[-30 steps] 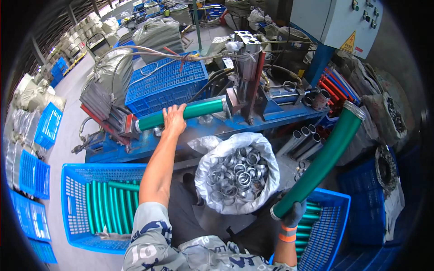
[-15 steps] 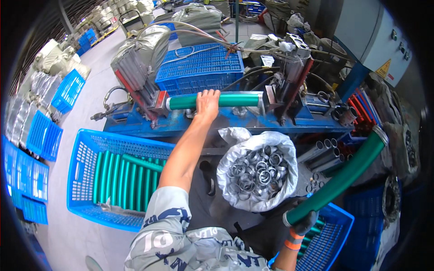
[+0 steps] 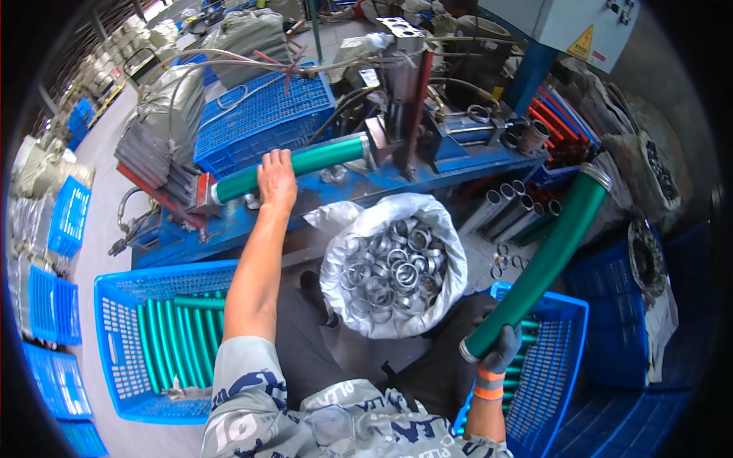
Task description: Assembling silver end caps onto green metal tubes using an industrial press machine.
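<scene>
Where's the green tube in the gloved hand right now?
In the head view, the green tube is at right, slanting up from the gloved right hand, right of the white sack of metal rings.

Fisheye view from the wearer's head, over the lap [image 3: 305, 347], facing down and forward, blue bench [image 3: 458, 169] near

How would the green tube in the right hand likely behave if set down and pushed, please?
The tube is probably fairly stiff, as the right hand grips it near one end and the rest juts out without folding. Being round, it would likely roll. Its smooth, shiny surface may be slippery.
</scene>
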`<state>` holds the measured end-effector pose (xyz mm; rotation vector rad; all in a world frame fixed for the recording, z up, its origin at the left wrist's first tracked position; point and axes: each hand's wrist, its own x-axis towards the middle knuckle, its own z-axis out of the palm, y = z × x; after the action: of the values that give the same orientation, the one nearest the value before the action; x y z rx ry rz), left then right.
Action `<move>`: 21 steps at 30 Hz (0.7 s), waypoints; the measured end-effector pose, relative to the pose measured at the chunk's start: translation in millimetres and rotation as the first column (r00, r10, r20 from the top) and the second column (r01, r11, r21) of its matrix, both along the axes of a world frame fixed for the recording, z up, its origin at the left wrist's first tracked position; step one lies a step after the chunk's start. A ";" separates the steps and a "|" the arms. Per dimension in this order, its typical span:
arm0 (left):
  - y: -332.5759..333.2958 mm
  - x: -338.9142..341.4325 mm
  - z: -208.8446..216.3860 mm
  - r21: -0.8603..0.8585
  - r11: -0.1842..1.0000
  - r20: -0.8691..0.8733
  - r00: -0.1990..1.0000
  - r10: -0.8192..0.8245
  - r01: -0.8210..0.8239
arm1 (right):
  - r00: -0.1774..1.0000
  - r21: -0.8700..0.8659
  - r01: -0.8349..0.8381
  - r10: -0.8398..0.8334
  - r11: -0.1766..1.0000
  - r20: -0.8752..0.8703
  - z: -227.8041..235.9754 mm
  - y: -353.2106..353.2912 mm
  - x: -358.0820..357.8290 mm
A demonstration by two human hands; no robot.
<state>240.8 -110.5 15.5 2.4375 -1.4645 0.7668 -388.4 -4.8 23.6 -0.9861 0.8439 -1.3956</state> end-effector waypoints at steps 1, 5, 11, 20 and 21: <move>1.3 -0.4 1.2 0.004 1.000 -0.011 1.000 -0.002 0.002 | 0.995 -0.008 0.057 -0.057 0.998 -0.078 -1.2 -1.0 -8.7; 14.5 -16.4 6.0 -0.074 0.994 0.021 0.996 -0.083 0.085 | 0.924 0.002 0.352 -0.347 0.936 -0.162 -26.8 19.4 -74.9; -17.6 -39.9 8.9 -0.127 0.949 -0.002 0.956 -0.292 0.290 | 0.737 0.105 0.538 -0.406 0.836 -0.540 -162.4 82.3 -247.1; 96.3 28.0 -19.6 -0.304 0.939 -0.460 0.838 -0.295 0.164 | 0.734 0.663 0.679 -0.300 0.315 -0.609 -343.3 142.9 -257.7; 76.0 -10.9 -66.9 -0.333 0.928 -0.544 0.770 -0.333 0.166 | 0.566 0.507 0.824 -0.330 0.255 -0.755 -380.0 150.6 -314.6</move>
<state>229.9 -34.5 -51.4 1.9517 -1.2854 0.0969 -703.0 145.8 -356.4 -0.1530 2.2895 -1.0281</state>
